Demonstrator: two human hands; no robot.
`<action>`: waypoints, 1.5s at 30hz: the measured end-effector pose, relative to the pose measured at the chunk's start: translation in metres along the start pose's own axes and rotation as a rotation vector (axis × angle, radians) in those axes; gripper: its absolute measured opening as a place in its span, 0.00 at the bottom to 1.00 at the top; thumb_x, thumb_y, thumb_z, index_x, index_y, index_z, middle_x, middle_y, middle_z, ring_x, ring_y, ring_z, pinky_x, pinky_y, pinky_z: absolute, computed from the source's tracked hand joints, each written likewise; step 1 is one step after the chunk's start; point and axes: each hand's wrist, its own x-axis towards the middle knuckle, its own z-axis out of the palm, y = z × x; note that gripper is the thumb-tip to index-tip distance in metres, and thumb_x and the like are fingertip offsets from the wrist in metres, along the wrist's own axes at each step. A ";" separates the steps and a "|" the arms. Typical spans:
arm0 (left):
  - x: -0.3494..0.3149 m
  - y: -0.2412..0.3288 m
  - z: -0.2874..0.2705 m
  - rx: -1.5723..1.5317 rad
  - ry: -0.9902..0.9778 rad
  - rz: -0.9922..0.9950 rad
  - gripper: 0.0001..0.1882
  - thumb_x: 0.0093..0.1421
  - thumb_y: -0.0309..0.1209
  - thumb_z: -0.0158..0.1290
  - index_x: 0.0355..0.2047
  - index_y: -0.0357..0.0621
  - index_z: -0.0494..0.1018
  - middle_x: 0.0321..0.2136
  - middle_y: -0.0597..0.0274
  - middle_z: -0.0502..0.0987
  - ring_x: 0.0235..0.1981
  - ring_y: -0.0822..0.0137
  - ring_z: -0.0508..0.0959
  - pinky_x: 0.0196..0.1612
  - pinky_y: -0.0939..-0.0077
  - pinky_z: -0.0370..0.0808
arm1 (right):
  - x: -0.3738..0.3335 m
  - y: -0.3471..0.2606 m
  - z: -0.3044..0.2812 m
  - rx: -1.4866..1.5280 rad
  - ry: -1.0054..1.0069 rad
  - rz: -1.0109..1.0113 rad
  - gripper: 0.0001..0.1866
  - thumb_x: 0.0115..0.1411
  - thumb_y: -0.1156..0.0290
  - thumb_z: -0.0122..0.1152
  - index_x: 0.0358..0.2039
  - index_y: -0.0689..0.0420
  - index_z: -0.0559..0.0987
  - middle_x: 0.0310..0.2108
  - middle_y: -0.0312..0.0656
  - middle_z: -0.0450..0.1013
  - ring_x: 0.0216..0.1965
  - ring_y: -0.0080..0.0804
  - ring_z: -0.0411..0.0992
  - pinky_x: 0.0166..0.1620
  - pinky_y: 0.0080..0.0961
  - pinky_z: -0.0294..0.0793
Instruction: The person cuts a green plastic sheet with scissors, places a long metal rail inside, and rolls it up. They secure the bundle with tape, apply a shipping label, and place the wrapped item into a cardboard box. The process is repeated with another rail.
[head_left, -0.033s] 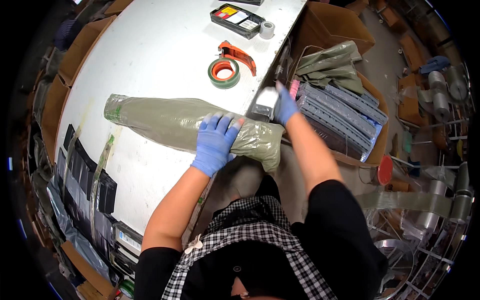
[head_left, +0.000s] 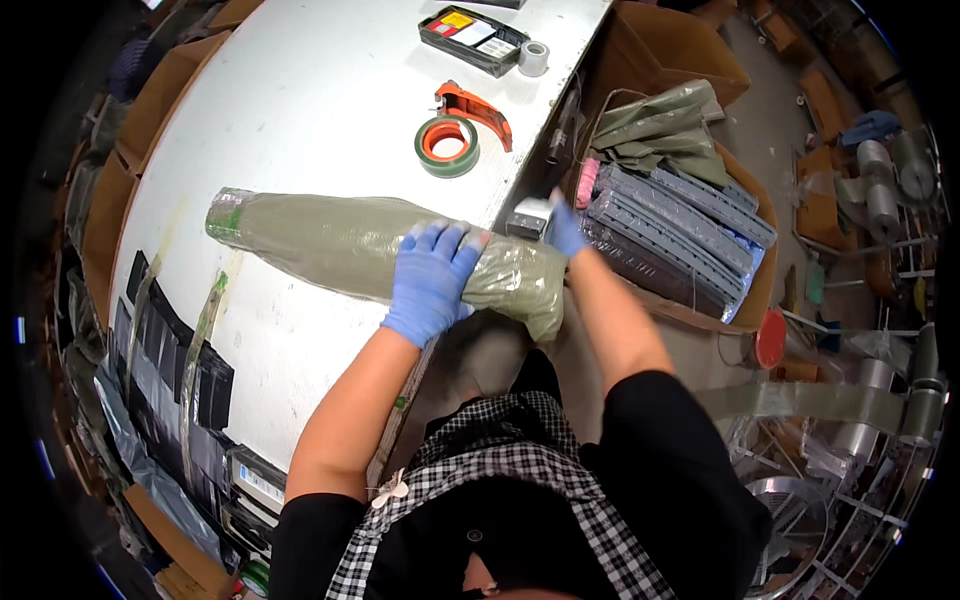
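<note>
A long package in olive-green plastic film (head_left: 330,240) lies across the white table (head_left: 300,120). Its left end is wrapped in tape, and its loose right end hangs over the table's edge. My left hand (head_left: 432,280), in a blue glove, rests on top of the package near that end with the fingers stretched out and apart. Just beyond the edge, my right hand (head_left: 568,230) is smeared by motion. Right beside its fingers is a small white and dark object (head_left: 527,218); whether the hand grips it is not clear.
On the table are a green tape roll (head_left: 447,147), an orange tape dispenser (head_left: 476,112), a black case (head_left: 472,40) and a small grey roll (head_left: 533,59). Black taped packages (head_left: 165,350) lie at the left. A carton (head_left: 762,290) holds grey wrapped bundles (head_left: 670,235) to the right.
My right hand has shifted slightly toward me, and the white and dark object beside it appears lower. The package's loose end has shifted slightly. My left hand stays on it.
</note>
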 end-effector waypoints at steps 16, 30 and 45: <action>-0.006 -0.003 0.001 0.049 0.033 -0.008 0.45 0.31 0.46 0.70 0.54 0.56 0.70 0.50 0.61 0.72 0.53 0.56 0.69 0.58 0.56 0.63 | -0.006 -0.036 0.035 -0.083 0.283 -0.089 0.29 0.65 0.44 0.44 0.49 0.60 0.70 0.41 0.43 0.76 0.39 0.34 0.75 0.44 0.37 0.76; -0.015 -0.009 -0.007 0.031 0.058 -0.114 0.45 0.28 0.45 0.70 0.52 0.57 0.70 0.48 0.63 0.73 0.51 0.58 0.70 0.58 0.57 0.63 | -0.051 -0.094 0.185 -0.343 0.308 -0.416 0.40 0.63 0.33 0.33 0.47 0.60 0.73 0.34 0.56 0.77 0.34 0.49 0.78 0.41 0.42 0.80; -0.016 -0.011 -0.007 0.035 -0.013 -0.138 0.44 0.33 0.44 0.69 0.55 0.57 0.69 0.51 0.63 0.71 0.54 0.58 0.69 0.59 0.56 0.61 | -0.117 -0.097 0.278 -0.730 0.137 -0.786 0.22 0.55 0.65 0.65 0.46 0.63 0.73 0.34 0.44 0.78 0.34 0.31 0.78 0.37 0.27 0.77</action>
